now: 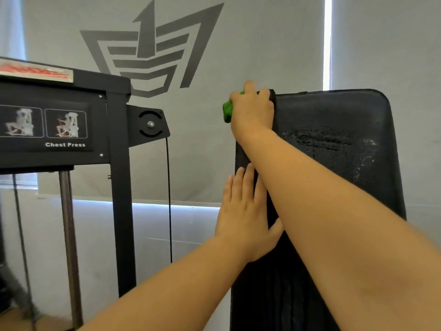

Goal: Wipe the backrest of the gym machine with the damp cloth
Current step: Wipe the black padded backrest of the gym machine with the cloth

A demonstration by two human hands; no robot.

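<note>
The black padded backrest stands upright on the right, with wet streaks across its upper part. My right hand is at the backrest's top left corner and grips a bunched green cloth, which pokes out past the left edge. My right forearm crosses the pad diagonally. Lower down, my left hand rests on the backrest's left edge, fingers straight and pointing up, thumb on the front face.
The black weight-stack frame of the chest press machine stands to the left, with an instruction placard, guide rods and a thin cable. A grey blind with a logo hangs behind.
</note>
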